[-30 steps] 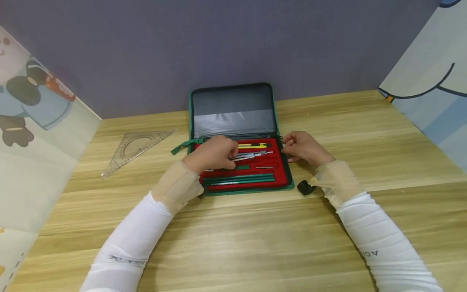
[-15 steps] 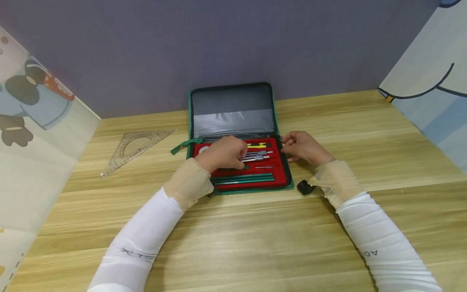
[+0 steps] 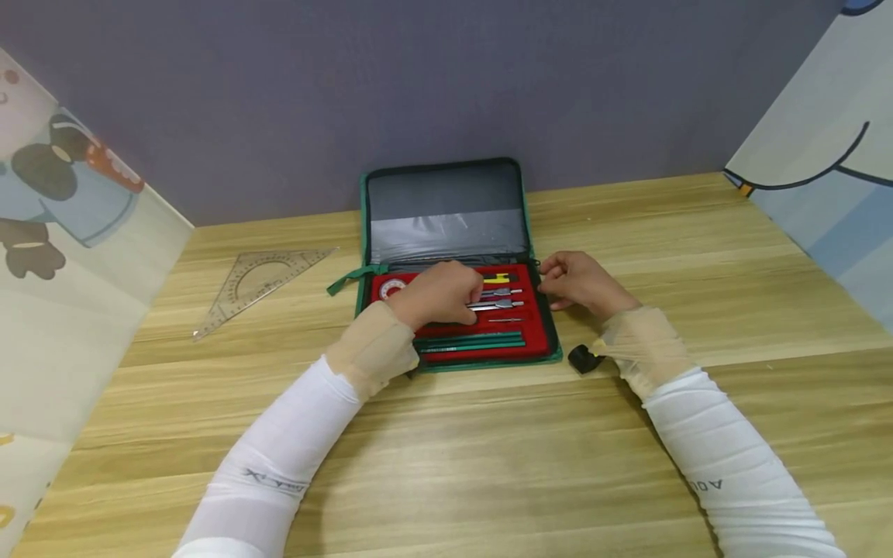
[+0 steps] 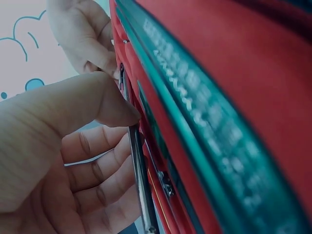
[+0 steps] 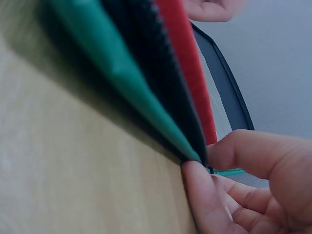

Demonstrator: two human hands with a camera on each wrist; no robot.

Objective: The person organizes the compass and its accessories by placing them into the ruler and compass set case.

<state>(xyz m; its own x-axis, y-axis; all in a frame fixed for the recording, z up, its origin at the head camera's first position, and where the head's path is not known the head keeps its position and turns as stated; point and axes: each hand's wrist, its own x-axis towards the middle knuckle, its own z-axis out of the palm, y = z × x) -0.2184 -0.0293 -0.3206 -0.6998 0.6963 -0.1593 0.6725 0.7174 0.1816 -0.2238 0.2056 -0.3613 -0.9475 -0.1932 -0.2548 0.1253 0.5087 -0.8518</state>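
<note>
A green zip case [image 3: 551,333] lies unfolded, its red tray [image 3: 537,329] holding drawing tools. My left hand [image 3: 436,294] is over the tray and pinches a silver compass [image 3: 494,305] between thumb and fingers; in the left wrist view the thumb lies against its metal leg [image 4: 140,178]. A second compass [image 3: 498,293] lies just behind it. At the case's right edge my right hand [image 3: 582,283] grips the rim; the right wrist view has thumb and finger around the green fabric edge [image 5: 168,129] near the zip. The left hand covers the tray's middle.
Green pencils [image 3: 474,340] lie along the tray's front, a yellow tool [image 3: 497,277] at its back and a white round piece [image 3: 391,288] at its left. A clear set square [image 3: 230,306] lies left of the case; the dark lid [image 3: 446,194] stands up behind.
My left hand has shifted to the right over the tray, and the compass has moved right and slightly towards me, apart from the second one. My right hand has stayed put.
</note>
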